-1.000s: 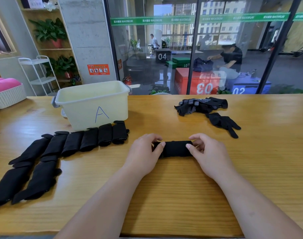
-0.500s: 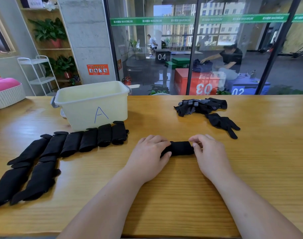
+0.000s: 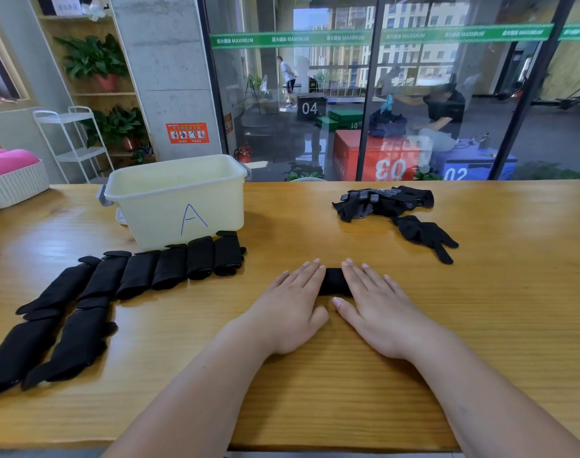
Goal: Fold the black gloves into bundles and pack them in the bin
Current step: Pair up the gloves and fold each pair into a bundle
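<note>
A rolled black glove bundle (image 3: 334, 281) lies on the wooden table in front of me. My left hand (image 3: 291, 305) and my right hand (image 3: 377, 305) lie flat on its two ends, fingers stretched out, so only its middle shows. The pale yellow bin (image 3: 176, 206) marked "A" stands at the back left. Several folded glove bundles (image 3: 169, 269) sit in a row in front of it, and more of these folded gloves (image 3: 50, 345) lie further left. A pile of unfolded black gloves (image 3: 381, 201) and a single loose glove (image 3: 420, 233) rest at the back right.
A white woven basket (image 3: 16, 186) with pink contents stands at the table's far left edge. Behind the table's back edge is a glass wall (image 3: 447, 94), with people beyond it. Bare wood (image 3: 496, 309) stretches to my right.
My hands have slid toward each other and flattened over the bundle. The visible part of the glove has shrunk as it was rolled shorter.
</note>
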### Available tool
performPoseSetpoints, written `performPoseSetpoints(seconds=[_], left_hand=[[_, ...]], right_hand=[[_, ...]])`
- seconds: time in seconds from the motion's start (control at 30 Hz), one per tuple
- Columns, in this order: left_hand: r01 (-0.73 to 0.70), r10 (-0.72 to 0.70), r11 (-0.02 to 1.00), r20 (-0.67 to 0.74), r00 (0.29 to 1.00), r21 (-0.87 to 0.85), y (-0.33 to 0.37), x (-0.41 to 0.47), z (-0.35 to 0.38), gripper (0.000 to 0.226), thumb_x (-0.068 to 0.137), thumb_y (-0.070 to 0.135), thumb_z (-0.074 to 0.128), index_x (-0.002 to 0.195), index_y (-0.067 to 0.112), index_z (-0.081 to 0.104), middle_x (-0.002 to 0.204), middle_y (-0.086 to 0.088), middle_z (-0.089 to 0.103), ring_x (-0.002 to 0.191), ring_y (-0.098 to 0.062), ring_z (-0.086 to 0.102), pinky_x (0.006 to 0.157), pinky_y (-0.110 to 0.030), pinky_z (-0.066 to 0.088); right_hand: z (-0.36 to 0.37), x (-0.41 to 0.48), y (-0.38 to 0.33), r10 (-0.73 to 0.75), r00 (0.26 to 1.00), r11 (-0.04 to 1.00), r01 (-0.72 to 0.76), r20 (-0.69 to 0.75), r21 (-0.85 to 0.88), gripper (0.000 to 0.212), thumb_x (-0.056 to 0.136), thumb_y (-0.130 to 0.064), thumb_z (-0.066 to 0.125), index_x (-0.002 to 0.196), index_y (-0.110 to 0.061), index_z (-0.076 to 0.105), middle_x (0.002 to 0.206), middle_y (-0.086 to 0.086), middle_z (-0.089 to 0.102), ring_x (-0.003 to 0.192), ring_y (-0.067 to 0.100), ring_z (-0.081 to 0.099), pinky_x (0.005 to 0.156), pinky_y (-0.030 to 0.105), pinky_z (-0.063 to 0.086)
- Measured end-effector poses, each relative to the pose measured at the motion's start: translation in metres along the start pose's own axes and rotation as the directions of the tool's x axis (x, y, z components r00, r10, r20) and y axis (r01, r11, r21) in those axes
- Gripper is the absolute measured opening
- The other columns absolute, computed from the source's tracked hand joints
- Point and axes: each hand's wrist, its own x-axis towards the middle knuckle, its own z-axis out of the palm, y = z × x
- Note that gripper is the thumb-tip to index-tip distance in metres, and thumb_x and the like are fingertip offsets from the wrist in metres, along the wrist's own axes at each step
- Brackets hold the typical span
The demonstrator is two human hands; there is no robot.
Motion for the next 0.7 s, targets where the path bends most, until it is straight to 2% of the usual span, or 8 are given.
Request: performPoseSetpoints(seconds=[0.2,0.43,0.5,0.57,0.7], left_hand=[[-0.013,0.01,0.998,-0.054,0.999,-0.06,-0.004,-0.002,0.003,0.072,0.111,0.04,0.033,0.171,0.023,-0.003,0.178,0.007,-0.011,0.162,-0.004,-0.013,0.134,-0.037,0.0],[0.016,-0.016,1.0,-0.024,1.0,-0.003,-0.004,0.001,0.006,0.076,0.111,0.053,0.03,0.171,0.023,-0.003,0.179,0.007,-0.009,0.163,-0.006,-0.012,0.134,-0.04,0.002],[0.018,-0.019,1.0,-0.046,0.999,-0.019,-0.005,0.001,0.006,0.078,0.11,0.059,0.031,0.172,0.024,-0.001,0.179,0.008,-0.006,0.163,-0.006,-0.01,0.134,-0.039,0.002],[0.025,-0.028,0.999,-0.068,0.997,-0.04,-0.005,0.0,0.006,0.081,0.108,0.067,0.029,0.172,0.026,0.003,0.178,0.01,-0.004,0.162,-0.005,-0.009,0.134,-0.039,0.002],[0.045,-0.05,0.996,-0.078,0.996,-0.074,-0.006,0.0,0.004,0.082,0.104,0.075,0.022,0.171,0.03,0.009,0.178,0.012,-0.001,0.162,-0.005,-0.011,0.134,-0.04,0.001]], right_hand=[[-0.002,-0.006,0.0,-0.066,0.987,0.997,0.069,-0.148,0.017,0.066,0.111,-0.053,0.019,0.167,-0.04,-0.013,0.173,-0.02,-0.021,0.16,0.006,-0.02,0.134,0.042,0.002],[0.002,-0.001,0.001,-0.105,0.992,0.993,0.109,-0.076,0.042,0.065,0.111,-0.056,0.021,0.168,-0.041,-0.008,0.173,-0.022,-0.018,0.16,0.005,-0.018,0.134,0.043,0.004],[0.004,0.001,0.003,-0.112,0.987,0.988,0.123,-0.119,0.088,0.062,0.111,-0.052,0.024,0.169,-0.042,0.002,0.175,-0.022,-0.007,0.162,0.005,-0.009,0.133,0.043,0.009],[0.006,0.004,0.009,-0.111,0.975,0.968,0.15,-0.193,0.201,0.056,0.112,-0.049,0.027,0.167,-0.044,0.019,0.174,-0.023,0.014,0.161,0.003,0.006,0.132,0.044,0.016],[0.004,0.003,0.016,-0.082,0.941,0.929,0.192,-0.328,0.318,0.045,0.112,-0.052,0.032,0.15,-0.044,0.055,0.15,-0.029,0.051,0.144,-0.004,0.037,0.121,0.038,0.035]])
